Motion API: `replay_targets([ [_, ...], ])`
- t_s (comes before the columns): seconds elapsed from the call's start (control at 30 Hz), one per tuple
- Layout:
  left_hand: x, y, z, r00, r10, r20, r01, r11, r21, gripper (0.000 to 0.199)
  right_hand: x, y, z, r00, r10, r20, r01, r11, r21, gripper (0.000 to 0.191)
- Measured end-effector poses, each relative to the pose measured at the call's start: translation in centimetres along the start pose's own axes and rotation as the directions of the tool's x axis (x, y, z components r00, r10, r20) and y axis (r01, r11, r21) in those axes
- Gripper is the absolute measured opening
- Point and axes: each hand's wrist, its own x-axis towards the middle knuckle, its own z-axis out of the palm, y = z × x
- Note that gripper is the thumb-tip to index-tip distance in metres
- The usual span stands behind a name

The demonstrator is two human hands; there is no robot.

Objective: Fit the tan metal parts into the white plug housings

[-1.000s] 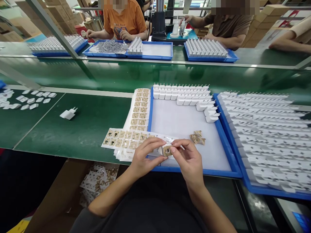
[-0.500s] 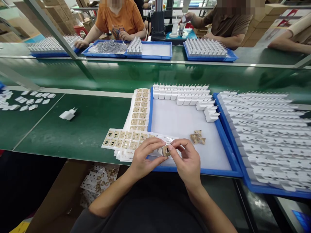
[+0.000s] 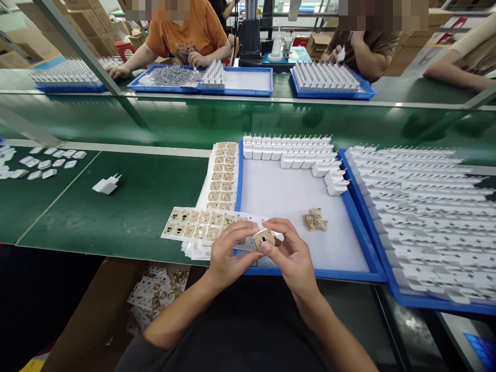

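Between my hands is a white plug adapter (image 3: 264, 238), its end face covered by a tan sticker with a dark cut-out and turned toward me. My left hand (image 3: 231, 254) is closed on its left side, fingertips at the top and thumb below. My right hand (image 3: 293, 254) grips the right side, with the thumb pressed on the sticker face. Beneath the hands runs a sheet of tan stickers (image 3: 203, 223), lying across a sticker stack (image 3: 222, 175) and the rim of a blue tray (image 3: 358, 227). Crumpled tan pieces (image 3: 315, 220) lie inside that tray.
White plug adapters (image 3: 292, 155) line the tray's back and right edge. A fuller tray of adapters (image 3: 434, 222) adjoins it on the right. One loose adapter (image 3: 107, 184) lies left on the green table. Below is a box of used sheets (image 3: 155, 289). Two co-workers sit opposite.
The adapter has turned a little, so its sticker face shows more fully. My right hand has shifted slightly left. Across the line, a co-worker's hands have moved down to the far tray.
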Motion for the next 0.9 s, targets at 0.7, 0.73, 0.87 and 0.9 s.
replay_targets([
  [0.7,-0.3,0.5,1.0,0.99,0.124,-0.06,-0.122,0.992,0.035,0.031,0.3,0.4,0.5,0.998,0.0,-0.058,0.013,0.975,0.221,0.021],
  [0.73,-0.3,0.5,1.0,0.991,0.121,-0.058,-0.119,0.992,0.031,0.031,0.3,0.3,0.4,0.998,0.006,-0.055,0.005,0.978,0.207,0.02],
  [0.87,-0.3,0.4,1.1,0.987,0.15,-0.05,-0.148,0.988,0.048,0.032,0.3,-0.1,0.4,0.998,0.023,-0.058,-0.011,0.981,0.195,0.017],
  [0.9,-0.3,0.4,1.1,0.985,0.168,-0.048,-0.165,0.985,0.058,0.033,0.3,-0.2,0.4,0.998,0.02,-0.062,-0.007,0.98,0.198,0.017],
])
